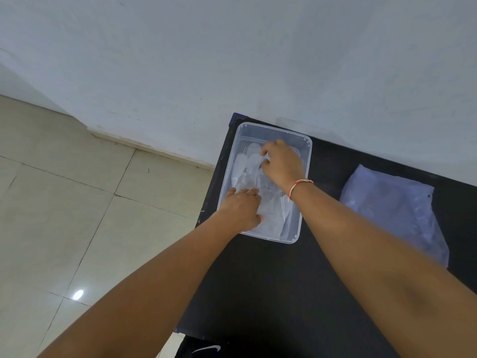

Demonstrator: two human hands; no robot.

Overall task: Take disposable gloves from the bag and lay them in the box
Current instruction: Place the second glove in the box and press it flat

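A clear plastic box (pixel 305 151) stands on the black table's far left corner. Thin see-through disposable gloves (pixel 249 164) lie spread inside it. My right hand (pixel 282 162) is over the box's far half, thumb and fingers pinched on the finger end of a glove. My left hand (pixel 241 208) lies palm down in the near left of the box, pressing flat on the cuff end of the glove. To the right on the table lies the translucent bag (pixel 392 205), crumpled, with more gloves dimly visible inside.
The black table (pixel 258 280) butts against a white wall (pixel 232 60). Its left edge drops to a beige tiled floor (pixel 77 202). A red and white thread band circles my right wrist (pixel 299 186).
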